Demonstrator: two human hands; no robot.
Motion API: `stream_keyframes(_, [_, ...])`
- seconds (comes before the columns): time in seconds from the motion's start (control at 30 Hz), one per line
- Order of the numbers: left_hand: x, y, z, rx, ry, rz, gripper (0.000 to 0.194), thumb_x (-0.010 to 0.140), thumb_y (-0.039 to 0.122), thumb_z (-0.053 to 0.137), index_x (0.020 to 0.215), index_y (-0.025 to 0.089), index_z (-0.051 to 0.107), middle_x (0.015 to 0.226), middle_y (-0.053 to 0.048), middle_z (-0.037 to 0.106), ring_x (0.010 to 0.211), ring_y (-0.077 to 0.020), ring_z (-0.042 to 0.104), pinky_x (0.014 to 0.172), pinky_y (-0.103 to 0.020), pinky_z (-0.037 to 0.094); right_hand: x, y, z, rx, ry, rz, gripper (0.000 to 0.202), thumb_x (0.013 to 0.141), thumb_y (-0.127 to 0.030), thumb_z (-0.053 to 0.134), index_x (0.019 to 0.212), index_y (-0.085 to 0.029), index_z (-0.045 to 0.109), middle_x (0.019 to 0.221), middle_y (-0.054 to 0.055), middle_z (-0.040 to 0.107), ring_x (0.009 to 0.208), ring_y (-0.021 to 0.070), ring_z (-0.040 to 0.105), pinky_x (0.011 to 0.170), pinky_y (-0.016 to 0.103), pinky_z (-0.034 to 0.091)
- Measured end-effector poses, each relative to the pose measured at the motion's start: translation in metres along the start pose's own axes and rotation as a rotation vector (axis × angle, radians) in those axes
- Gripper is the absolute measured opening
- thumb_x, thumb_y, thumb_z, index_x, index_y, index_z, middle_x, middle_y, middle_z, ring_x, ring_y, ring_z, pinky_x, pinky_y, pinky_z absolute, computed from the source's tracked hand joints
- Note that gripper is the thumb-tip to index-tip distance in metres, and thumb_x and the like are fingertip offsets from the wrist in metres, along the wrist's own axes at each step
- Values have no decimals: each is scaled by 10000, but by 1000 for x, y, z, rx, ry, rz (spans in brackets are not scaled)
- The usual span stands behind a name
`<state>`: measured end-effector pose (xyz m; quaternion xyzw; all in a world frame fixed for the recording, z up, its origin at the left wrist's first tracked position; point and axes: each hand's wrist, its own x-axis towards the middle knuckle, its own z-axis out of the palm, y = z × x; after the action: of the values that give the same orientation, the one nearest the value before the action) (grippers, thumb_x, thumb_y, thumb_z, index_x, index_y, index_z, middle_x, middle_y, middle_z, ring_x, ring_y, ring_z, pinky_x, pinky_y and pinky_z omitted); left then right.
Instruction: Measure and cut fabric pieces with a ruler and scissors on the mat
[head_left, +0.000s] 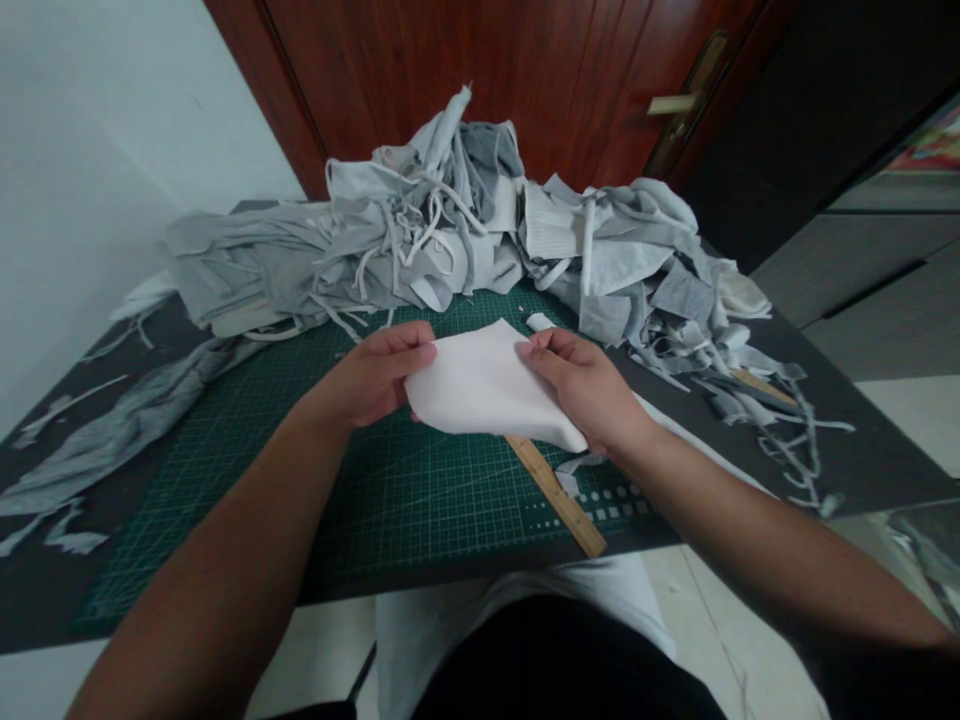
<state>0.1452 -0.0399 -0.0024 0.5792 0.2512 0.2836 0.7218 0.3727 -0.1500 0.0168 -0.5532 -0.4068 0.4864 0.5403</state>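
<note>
A white piece of fabric (484, 385) is stretched between both hands above the green cutting mat (420, 500). My left hand (379, 375) pinches its left end, thumb on top. At the right end, my right hand (581, 385) grips the fabric with the thumb over its upper edge. The cloth's lower right corner hangs down near my right palm. Partly covered by the fabric, a wooden ruler (559, 495) lies slanted on the mat. A small grey scrap (568, 480) rests beside the ruler.
Large heaps of grey and white fabric scraps (442, 230) line the back of the dark table (847, 440). A long grey cloth (120, 430) lies at the left. Thin strips and another wooden piece (763, 386) are at the right. Behind stands a brown door (450, 60).
</note>
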Motion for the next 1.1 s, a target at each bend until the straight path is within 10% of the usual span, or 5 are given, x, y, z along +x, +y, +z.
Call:
stream_keyframes(0.17, [-21,25,-14,121,109,160,305,766,310,720,929,257,468,546,109,471,310,-57,392,352,-149,233,-14,2,21,137,-163,20,198,946,-424,603,961,-243,525,725,-55,596,548,109,527,531,223,422])
stream_keyframes(0.37, [-8,12,-66,486,282,-208,286,827,270,661,1082,230,538,634,85,536,438,-87,452,440,-193,316,-8,36,13,-680,-152,-140,257,971,-359,601,1167,-203,542,764,-9,705,560,144,601,546,254,402])
stream_keyframes(0.6, [3,-6,-90,1046,311,-137,167,913,217,619,1059,137,619,801,45,585,752,-92,531,766,-239,428,-66,38,-8,-1027,-181,-250,287,994,-452,585,1122,-195,587,912,37,744,719,194,703,628,295,468])
stream_keyframes(0.97, [-6,15,6,1663,266,-100,157,898,248,562,998,197,672,988,-108,663,980,-309,656,944,-441,500,-98,50,16,-1417,-268,65,152,1028,-280,521,1103,-161,577,1008,136,751,830,306,776,617,373,577])
stream_keyframes(1.1, [-28,-13,56,1657,151,-263,364,980,295,450,1238,111,628,1209,-204,672,1092,-353,680,971,-488,522,-93,48,7,-1385,-206,13,218,1028,-298,551,1179,-140,560,1116,156,710,957,299,759,689,362,590])
